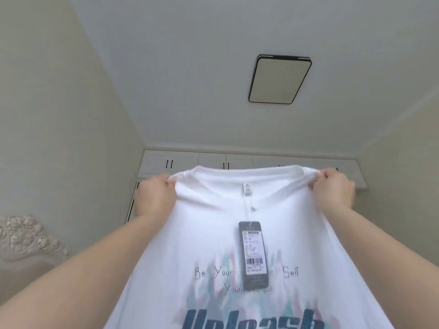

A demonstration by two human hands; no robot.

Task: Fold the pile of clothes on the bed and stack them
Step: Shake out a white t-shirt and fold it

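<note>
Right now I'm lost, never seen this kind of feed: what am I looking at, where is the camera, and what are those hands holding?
There is no machine here. It is one picture from a wide-angle camera worn on a person's head, at this moment tipped up toward the ceiling. The left hand and the right hand each grip a shoulder of a white T-shirt and hold it up, spread out. A dark price tag hangs from the collar on a thin string. Behind are white cupboards, a ceiling lamp and, at lower left, a carved headboard. The bed surface and the rest of the clothes are out of view.
</note>
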